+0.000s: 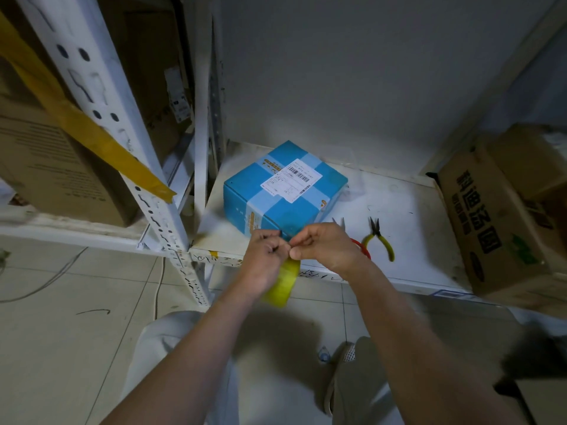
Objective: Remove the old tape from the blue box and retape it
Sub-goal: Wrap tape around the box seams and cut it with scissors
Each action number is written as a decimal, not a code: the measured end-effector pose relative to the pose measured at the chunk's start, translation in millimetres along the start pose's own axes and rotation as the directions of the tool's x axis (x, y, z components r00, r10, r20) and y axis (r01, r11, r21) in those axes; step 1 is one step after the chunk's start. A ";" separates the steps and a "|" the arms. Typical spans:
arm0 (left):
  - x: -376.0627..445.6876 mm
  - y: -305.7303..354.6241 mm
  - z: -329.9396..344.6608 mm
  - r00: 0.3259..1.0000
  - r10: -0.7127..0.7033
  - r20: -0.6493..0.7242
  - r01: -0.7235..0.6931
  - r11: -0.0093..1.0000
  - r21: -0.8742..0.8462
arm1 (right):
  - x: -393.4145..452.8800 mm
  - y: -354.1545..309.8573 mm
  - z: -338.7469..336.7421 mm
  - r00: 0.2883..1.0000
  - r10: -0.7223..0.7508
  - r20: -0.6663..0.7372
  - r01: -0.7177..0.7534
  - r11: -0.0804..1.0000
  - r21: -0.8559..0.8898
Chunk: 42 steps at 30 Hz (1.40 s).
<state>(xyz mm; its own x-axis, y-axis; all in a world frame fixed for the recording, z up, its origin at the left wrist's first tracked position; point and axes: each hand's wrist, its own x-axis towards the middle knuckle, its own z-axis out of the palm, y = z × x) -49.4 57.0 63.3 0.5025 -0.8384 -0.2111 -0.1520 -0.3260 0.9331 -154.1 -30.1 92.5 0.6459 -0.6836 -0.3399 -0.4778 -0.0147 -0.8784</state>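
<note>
A blue box [276, 197] with a white barcode label and pale tape bands crossing its top sits on the low white shelf [408, 240]. In front of its near corner, my left hand [265, 259] holds a yellow tape roll [283, 285] that hangs below the fingers. My right hand [325, 246] pinches at the roll's edge, fingertips meeting those of the left hand. Both hands hover over the shelf's front edge, just short of the box.
Yellow-handled pliers [382, 240] lie on the shelf right of my hands, with red-handled scissors [359, 243] partly hidden behind my right hand. A brown carton [497, 228] stands at the right. White shelf uprights [159, 210] and cartons stand at the left.
</note>
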 end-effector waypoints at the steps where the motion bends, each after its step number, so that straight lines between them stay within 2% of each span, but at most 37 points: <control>1: -1.0 0.5 -2.0 1.000 -0.008 0.018 0.008 1.000 0.011 | -1.3 -0.6 2.0 1.000 -0.005 -0.018 0.005 1.000 -0.025; 5: -3.9 -0.8 -7.1 0.999 -0.026 -0.019 0.027 0.999 0.043 | -3.3 -6.3 9.7 0.994 -0.023 -0.107 0.003 0.982 -0.189; 8: -4.6 1.3 -5.9 0.984 -0.115 -0.133 0.104 0.991 -0.089 | -1.3 -14.2 15.5 0.989 -0.034 -0.146 0.001 0.975 -0.224; 11: -6.8 2.1 -11.9 0.925 -0.322 -0.201 0.258 0.921 -0.292 | -0.2 -17.1 14.4 0.987 -0.027 -0.158 -0.007 0.978 -0.211; 13: -7.1 -1.4 -21.5 0.898 -0.416 -0.141 0.352 0.874 -0.335 | 0.3 -16.5 10.8 0.987 -0.012 -0.163 -0.018 0.983 -0.180; 16: -13.9 4.6 -25.4 0.928 -0.357 0.110 0.373 0.875 -0.308 | 2.7 -19.1 8.0 0.986 0.012 -0.166 -0.045 0.980 -0.195; 17: -16.1 6.4 -23.9 0.935 -0.321 0.153 0.352 0.897 -0.268 | 4.1 -20.8 8.5 0.987 0.013 -0.162 -0.045 0.980 -0.193; 19: -17.9 5.2 -20.5 0.951 -0.247 0.188 0.284 0.938 -0.200 | 5.9 -24.9 8.1 0.987 0.014 -0.162 -0.045 0.981 -0.187; 21: -17.4 0.7 -21.4 0.965 -0.169 0.201 0.213 0.951 -0.223 | 8.3 -26.1 3.6 0.983 -0.014 -0.182 -0.027 0.975 -0.221; 24: -16.3 0.0 -27.0 0.982 -0.109 0.155 0.145 0.959 -0.243 | 10.8 -25.6 -2.6 0.972 -0.058 -0.229 -0.021 0.945 -0.328; 28: -10.0 8.7 -33.1 0.989 -0.141 0.046 0.146 0.981 -0.124 | 11.1 -24.4 4.5 0.943 -0.079 -0.325 -0.055 0.922 -0.383; 33: -0.1 14.3 -38.5 0.983 -0.173 -0.056 0.176 0.982 0.064 | 19.1 -36.4 3.9 0.925 -0.075 -0.372 -0.018 0.971 -0.240; 35: 5.1 16.3 -37.5 0.981 -0.180 -0.068 0.186 0.978 0.093 | 23.4 -38.8 -0.8 0.933 -0.082 -0.352 -0.020 0.960 -0.278; 42: 26.5 29.2 -33.5 0.976 -0.212 -0.056 0.219 0.942 0.253 | 40.6 -20.0 -9.7 0.926 0.076 -0.369 -0.125 0.986 -0.111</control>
<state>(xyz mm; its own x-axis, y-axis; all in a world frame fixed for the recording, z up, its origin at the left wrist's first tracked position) -12.0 39.8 94.7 0.5704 -0.7243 -0.3874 -0.2480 -0.6015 0.7594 -124.1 -64.7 99.5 0.3422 -0.9038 -0.2570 -0.6176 -0.0102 -0.7864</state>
